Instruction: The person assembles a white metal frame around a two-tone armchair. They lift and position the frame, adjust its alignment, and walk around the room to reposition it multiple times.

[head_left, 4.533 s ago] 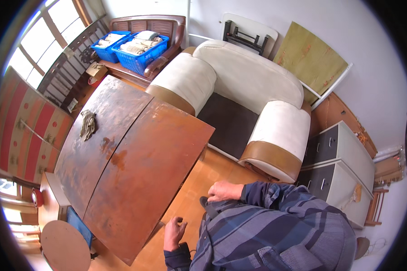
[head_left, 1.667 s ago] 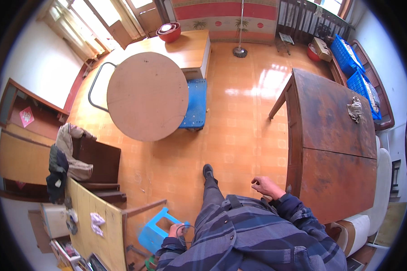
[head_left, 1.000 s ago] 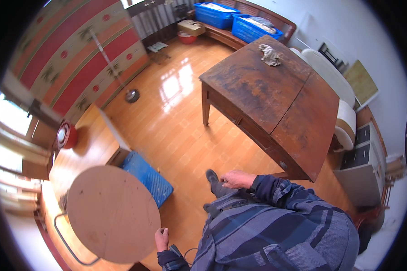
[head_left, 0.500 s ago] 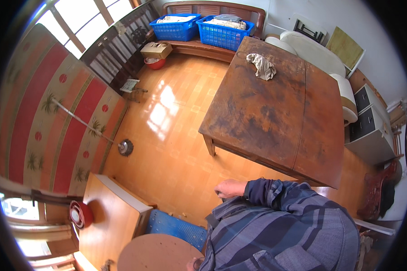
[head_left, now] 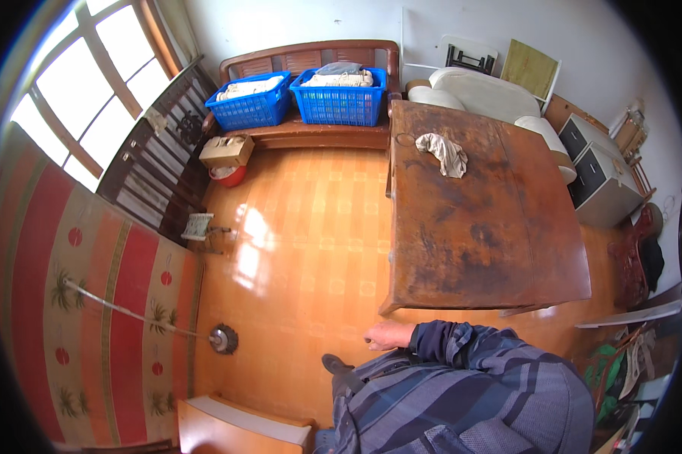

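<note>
My right hand (head_left: 389, 335) reaches out from a dark cuff, over the floor to the left of the wooden table's near edge. Its fingers are curled in, and whatever they may hold is hidden. My left hand is out of sight. The brown table (head_left: 477, 250) has a worn, stained top. A crumpled pale cloth (head_left: 445, 155) lies on its far part, beside a thin dark ring (head_left: 405, 140). One dark shoe (head_left: 336, 364) shows below my hand.
Two blue baskets (head_left: 248, 113) (head_left: 339, 104) of pale goods sit on a wooden bench (head_left: 318, 136). A cardboard box (head_left: 226, 153) rests above a red basin (head_left: 229, 178). A folding stool (head_left: 199, 226), a long-handled brush (head_left: 223, 339) and a wooden cabinet (head_left: 235, 427) are at left.
My view has turned and shifted, so the table now lies straighter. The round stool top, the red bowl and my left hand have left the picture. My right hand stays held out.
</note>
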Motion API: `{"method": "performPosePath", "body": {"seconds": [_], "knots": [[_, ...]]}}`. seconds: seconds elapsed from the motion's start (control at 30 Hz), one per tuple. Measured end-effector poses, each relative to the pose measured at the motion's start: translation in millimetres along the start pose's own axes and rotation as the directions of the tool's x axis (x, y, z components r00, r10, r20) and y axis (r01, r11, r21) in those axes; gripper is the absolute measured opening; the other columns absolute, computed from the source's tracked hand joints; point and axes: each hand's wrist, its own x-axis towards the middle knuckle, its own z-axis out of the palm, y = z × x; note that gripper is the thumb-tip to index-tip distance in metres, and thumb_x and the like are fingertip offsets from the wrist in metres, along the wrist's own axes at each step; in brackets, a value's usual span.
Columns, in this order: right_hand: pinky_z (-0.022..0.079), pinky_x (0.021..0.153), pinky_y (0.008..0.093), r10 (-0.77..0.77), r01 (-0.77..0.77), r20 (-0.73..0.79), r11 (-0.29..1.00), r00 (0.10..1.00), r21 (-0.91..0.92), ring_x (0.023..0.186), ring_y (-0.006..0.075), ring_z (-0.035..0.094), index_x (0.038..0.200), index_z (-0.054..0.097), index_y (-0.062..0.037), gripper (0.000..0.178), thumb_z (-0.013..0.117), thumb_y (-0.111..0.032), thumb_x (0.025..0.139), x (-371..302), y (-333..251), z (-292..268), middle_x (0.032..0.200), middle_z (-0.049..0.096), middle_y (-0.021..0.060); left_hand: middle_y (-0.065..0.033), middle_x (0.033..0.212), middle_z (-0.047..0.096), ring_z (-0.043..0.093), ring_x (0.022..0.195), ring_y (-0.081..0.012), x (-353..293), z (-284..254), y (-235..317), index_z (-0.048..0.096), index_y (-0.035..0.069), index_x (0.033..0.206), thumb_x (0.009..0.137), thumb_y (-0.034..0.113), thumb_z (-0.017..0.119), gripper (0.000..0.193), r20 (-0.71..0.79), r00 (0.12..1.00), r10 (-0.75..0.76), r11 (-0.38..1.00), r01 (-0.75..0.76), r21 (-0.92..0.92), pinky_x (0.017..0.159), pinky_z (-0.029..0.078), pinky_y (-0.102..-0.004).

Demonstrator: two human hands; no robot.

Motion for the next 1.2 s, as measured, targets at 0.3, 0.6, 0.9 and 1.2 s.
{"method": "performPosePath", "body": {"seconds": [0.3,0.6,0.9,1.2], "knots": [[0.054,0.081,0.0512,0.034,-0.028,-0.120,0.998,0.992,0.053,0.098,0.0417,0.069,0.108,0.070,-0.0063,0.030,0.068,-0.029,0.088,99.2,-51.8,-38.6,0.103,0.073,0.0199,-0.0131,0.075,0.073,0.068,0.063,-0.0199,158.0,-219.6,215.3,0.073,-0.003,0.088,0.099,0.029,0.060,0.035,-0.165,0.907,0.387,0.919,-0.394,-0.008,0.058,0.053,-0.0353],[0.054,0.081,0.0510,0.178,-0.135,-0.195,0.967,0.964,0.217,0.096,0.0405,0.070,0.105,0.070,-0.0044,0.029,0.070,-0.026,0.086,165.9,-2.5,-92.8,0.098,0.073,0.0204,-0.0140,0.086,0.075,0.069,0.078,-0.0193,226.4,-169.9,444.4,0.070,-0.009,0.095,0.097,0.021,0.065,0.031,0.229,0.695,0.681,0.662,-0.718,0.212,0.075,0.055,-0.0329],[0.053,0.081,0.0506,0.181,-0.088,-0.352,0.961,0.918,0.264,0.094,0.0410,0.069,0.106,0.068,-0.0042,0.029,0.068,-0.028,0.090,244.4,79.5,-244.4,0.097,0.072,0.0196,-0.0116,0.086,0.074,0.066,0.077,-0.0208,287.0,-120.5,522.2,0.077,0.004,0.094,0.088,0.049,0.063,0.048,0.288,0.951,0.112,0.865,-0.237,0.443,0.071,0.053,-0.0373],[0.053,0.080,0.0500,0.384,-0.244,-0.340,0.889,0.858,0.388,0.094,0.0402,0.070,0.103,0.071,-0.0058,0.028,0.066,-0.027,0.087,281.7,139.8,-348.8,0.098,0.074,0.0195,-0.0110,0.086,0.074,0.069,0.079,-0.0240,369.1,-74.0,675.2,0.076,0.006,0.092,0.078,0.028,0.067,0.028,0.393,0.918,0.049,0.786,-0.278,0.552,0.072,0.056,-0.0366]]}}
